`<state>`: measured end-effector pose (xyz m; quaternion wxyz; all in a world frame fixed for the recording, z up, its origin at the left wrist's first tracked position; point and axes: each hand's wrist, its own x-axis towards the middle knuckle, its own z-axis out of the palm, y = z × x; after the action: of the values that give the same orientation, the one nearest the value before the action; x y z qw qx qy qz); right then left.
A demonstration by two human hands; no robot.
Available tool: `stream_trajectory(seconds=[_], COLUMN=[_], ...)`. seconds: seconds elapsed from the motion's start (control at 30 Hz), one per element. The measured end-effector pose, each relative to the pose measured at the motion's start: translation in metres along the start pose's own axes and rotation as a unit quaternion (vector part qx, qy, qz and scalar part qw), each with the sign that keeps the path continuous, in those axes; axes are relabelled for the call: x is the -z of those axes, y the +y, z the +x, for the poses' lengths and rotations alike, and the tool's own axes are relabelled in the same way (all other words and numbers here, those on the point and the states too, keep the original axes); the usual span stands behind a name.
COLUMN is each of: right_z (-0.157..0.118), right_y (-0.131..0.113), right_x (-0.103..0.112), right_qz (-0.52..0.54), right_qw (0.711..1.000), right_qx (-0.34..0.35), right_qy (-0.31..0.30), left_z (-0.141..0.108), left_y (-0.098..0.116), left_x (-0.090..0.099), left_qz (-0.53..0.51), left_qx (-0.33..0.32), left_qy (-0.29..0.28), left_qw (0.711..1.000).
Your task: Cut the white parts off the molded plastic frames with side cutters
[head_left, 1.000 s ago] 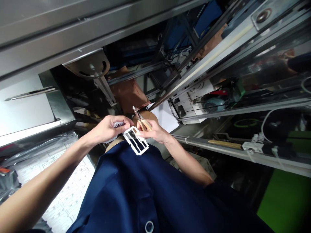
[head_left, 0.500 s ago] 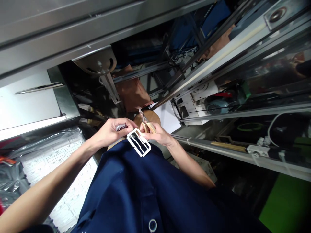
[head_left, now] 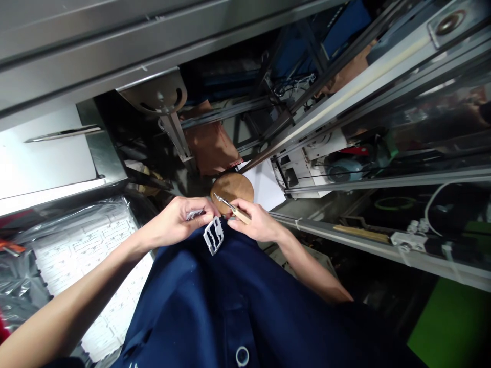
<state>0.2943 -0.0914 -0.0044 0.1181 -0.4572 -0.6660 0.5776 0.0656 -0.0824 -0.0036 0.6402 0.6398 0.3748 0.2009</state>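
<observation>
Between its thumb and fingers, my left hand (head_left: 187, 219) pinches a white plastic frame (head_left: 213, 236) with long slots, which hangs tilted over my dark blue clothing. Another light piece shows in the curl of the same hand, partly covered by the fingers. My right hand (head_left: 256, 220) is wrapped round the pale yellow handles of small cutting pliers (head_left: 237, 211). Their metal jaws point up and left, apart from the frame. Below the hands is a round brown wooden disc (head_left: 233, 188), like a stool top.
At the left, a plastic-lined box (head_left: 95, 245) holds many flat white slotted parts. Orange-handled tools (head_left: 11, 247) lie beside it. A metal tweezers-like tool (head_left: 61, 134) rests on a white surface. Metal rails (head_left: 345, 87) run along the right; a brown paper bag (head_left: 210, 145) stands ahead.
The white frame has turned more edge-on and shifted left, away from the right hand. The pliers have swung flatter and moved slightly right. The left hand has dipped a little.
</observation>
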Motion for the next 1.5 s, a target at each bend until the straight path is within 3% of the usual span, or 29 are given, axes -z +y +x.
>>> stream_trajectory(seconds=[0.1,0.2,0.37,1.2,1.37,1.5], right_z=[-0.019,-0.028,-0.024,-0.003,0.006,0.010], right_y=[-0.017,-0.032,-0.046,-0.088,-0.106,-0.105], right_x=[0.020,0.032,0.035,0.044,0.046,0.046], right_qz=[-0.178,-0.311,-0.430,-0.567,-0.572,-0.574], right_qw=[0.983,0.950,0.901,0.811,0.801,0.799], right_qx=[-0.036,-0.024,0.026,0.045,0.072,0.079], right_qy=[0.015,0.001,-0.050,-0.139,-0.163,-0.160], left_z=[-0.002,-0.002,0.000,0.004,0.003,0.002], left_y=[0.004,0.006,0.010,0.018,0.016,0.009], left_x=[0.000,0.001,0.001,0.000,-0.003,-0.006], left_qz=[0.068,0.099,0.129,0.179,0.167,0.128], left_qx=[0.006,0.021,0.027,-0.001,-0.003,0.023], left_qy=[0.014,0.021,0.017,-0.003,-0.005,0.011], left_qw=[0.998,0.995,0.991,0.984,0.986,0.991])
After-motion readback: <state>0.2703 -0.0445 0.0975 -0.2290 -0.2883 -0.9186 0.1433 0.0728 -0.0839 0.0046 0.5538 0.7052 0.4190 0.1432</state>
